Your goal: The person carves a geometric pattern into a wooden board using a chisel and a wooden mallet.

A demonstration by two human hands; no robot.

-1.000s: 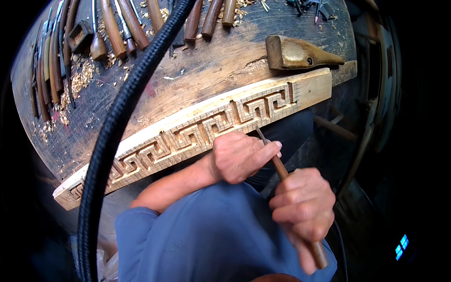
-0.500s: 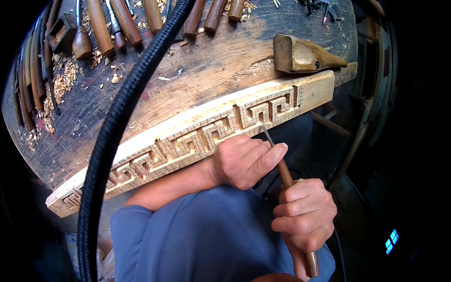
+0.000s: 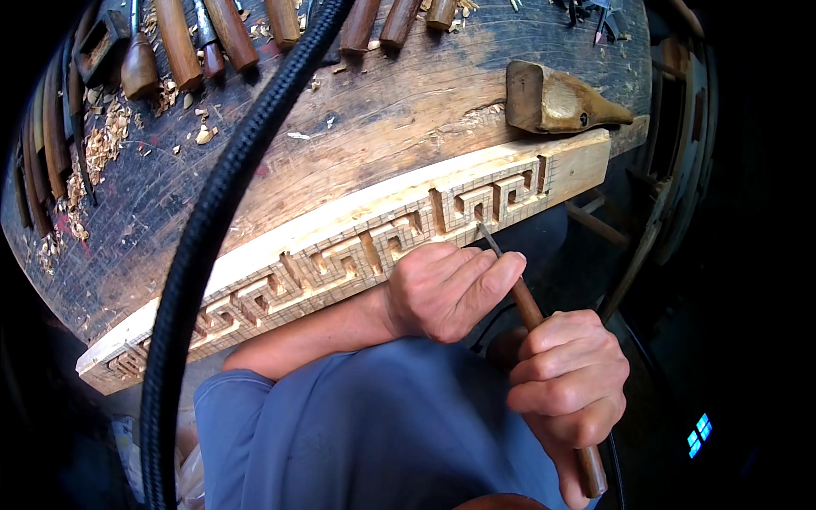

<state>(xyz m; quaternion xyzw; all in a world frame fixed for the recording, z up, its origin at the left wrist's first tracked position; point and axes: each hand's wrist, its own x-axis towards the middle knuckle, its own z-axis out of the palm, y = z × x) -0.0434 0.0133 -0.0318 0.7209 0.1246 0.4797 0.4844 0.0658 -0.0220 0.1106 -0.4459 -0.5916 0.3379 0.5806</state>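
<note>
A pale board [image 3: 578, 161] lies along the front edge of the bench, carved with a square meander pattern over pencilled grid lines. A chisel [image 3: 527, 303] slants up to it, its tip at the carving near the right-hand end. My left hand [image 3: 450, 289] rests by the board's lower edge, thumb and fingers closed on the chisel's steel shank. My right hand [image 3: 565, 382] is wrapped round the wooden handle, whose end sticks out below it. A wooden mallet [image 3: 552, 98] lies on the bench just behind the board.
The worn bench [image 3: 382, 110] holds many wooden-handled tools [image 3: 183, 51] along its back and left, a dark square block [image 3: 100, 47] and scattered shavings [image 3: 110, 140]. A thick black braided hose [image 3: 226, 184] crosses the view diagonally. Wooden frames [image 3: 671, 212] stand at the right.
Both hands and the chisel have moved right, the tip now slightly higher on the carving. The bench and board also sit a little differently in the view. Both grips stay closed.
</note>
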